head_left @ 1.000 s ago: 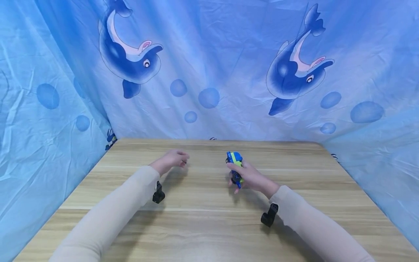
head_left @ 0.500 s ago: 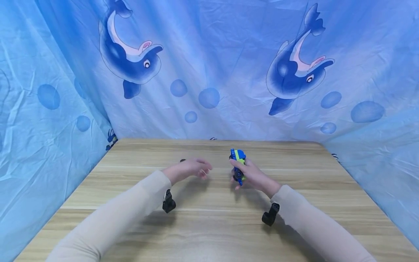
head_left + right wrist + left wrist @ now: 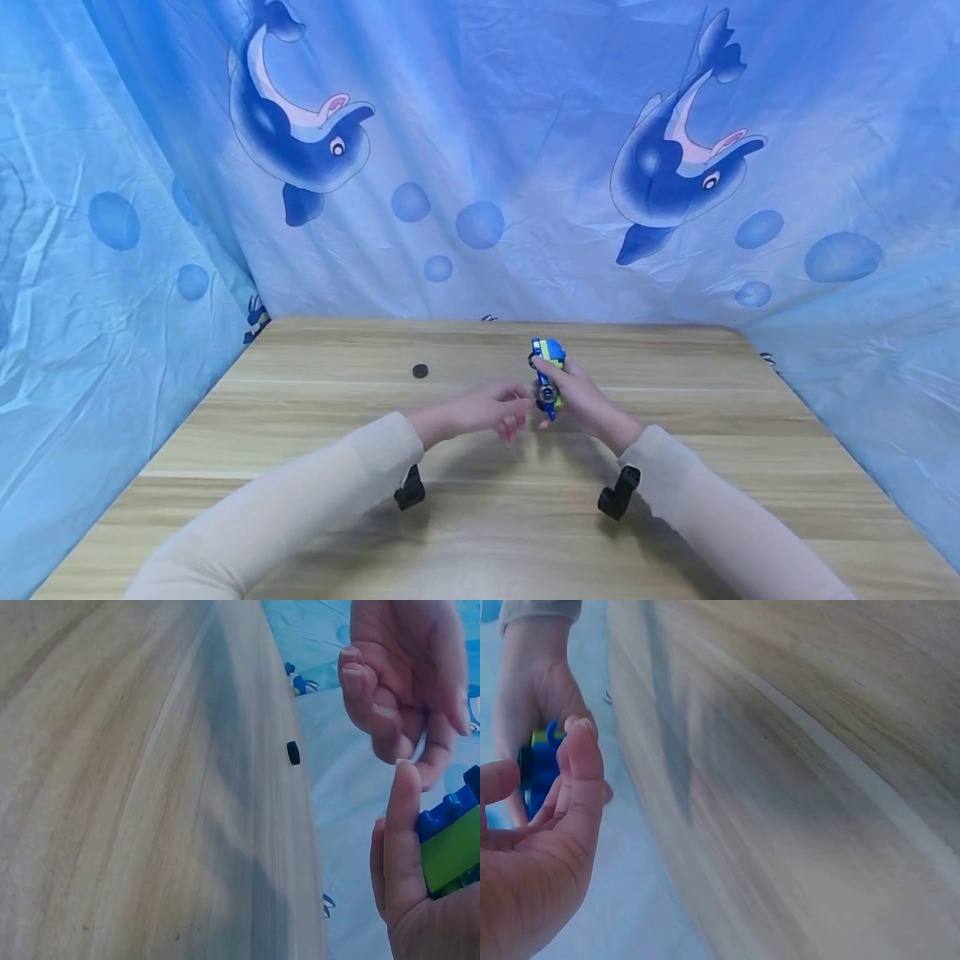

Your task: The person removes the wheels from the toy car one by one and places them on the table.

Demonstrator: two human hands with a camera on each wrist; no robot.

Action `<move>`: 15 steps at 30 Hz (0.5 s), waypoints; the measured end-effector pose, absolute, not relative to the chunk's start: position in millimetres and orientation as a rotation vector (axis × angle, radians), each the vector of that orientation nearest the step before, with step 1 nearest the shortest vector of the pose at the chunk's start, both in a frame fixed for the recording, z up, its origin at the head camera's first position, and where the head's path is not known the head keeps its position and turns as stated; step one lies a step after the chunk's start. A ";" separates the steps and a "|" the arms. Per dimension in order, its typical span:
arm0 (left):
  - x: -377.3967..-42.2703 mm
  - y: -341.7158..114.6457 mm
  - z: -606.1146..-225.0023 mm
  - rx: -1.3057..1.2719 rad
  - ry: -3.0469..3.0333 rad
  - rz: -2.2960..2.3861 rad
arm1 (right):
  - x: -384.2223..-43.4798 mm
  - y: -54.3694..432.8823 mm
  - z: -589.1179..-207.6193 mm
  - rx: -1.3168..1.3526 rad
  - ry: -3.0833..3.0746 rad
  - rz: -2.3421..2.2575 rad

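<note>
**Blue curtain (image 3: 495, 142), wooden table (image 3: 480, 542), one toy (image 3: 454, 844) at your two hands**

The dolphin-printed curtain hangs behind the table, whose pale grain runs beneath both your forearms. Your left hand (image 3: 493, 408) has thumb and fingers parted, gripping nothing that you can make out. Your right hand (image 3: 587, 400) is clamped round the blue-and-lime toy, which appears raised above the tabletop, right of centre. Your left fingertips sit just beside the toy's dark wheel (image 3: 547, 393); whether they touch it, you cannot tell. A small dark disc (image 3: 420, 371) lies toward the far edge, beyond your left wrist.

The step looks like work on that wheel, your right hand steadying. The next move seems to call for a firm right grip and a light left pinch, sparing the neighbouring parts.
</note>
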State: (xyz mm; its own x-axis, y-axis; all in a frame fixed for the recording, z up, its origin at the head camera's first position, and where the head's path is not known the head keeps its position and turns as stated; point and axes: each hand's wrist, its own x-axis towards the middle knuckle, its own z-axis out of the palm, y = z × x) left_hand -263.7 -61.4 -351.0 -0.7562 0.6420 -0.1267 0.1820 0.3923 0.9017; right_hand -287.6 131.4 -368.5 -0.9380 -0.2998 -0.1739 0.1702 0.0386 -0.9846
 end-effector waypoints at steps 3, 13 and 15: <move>-260.5 -53.8 -347.9 0.774 2.233 1.316 | -286.5 131.8 -366.8 -0.138 1.947 -2.000; -254.7 -40.8 -345.2 0.805 2.295 1.308 | -283.7 128.7 -366.4 -0.118 1.949 -2.053; -254.0 -39.9 -345.8 0.801 2.325 1.303 | -283.7 129.7 -367.8 -0.124 1.958 -2.041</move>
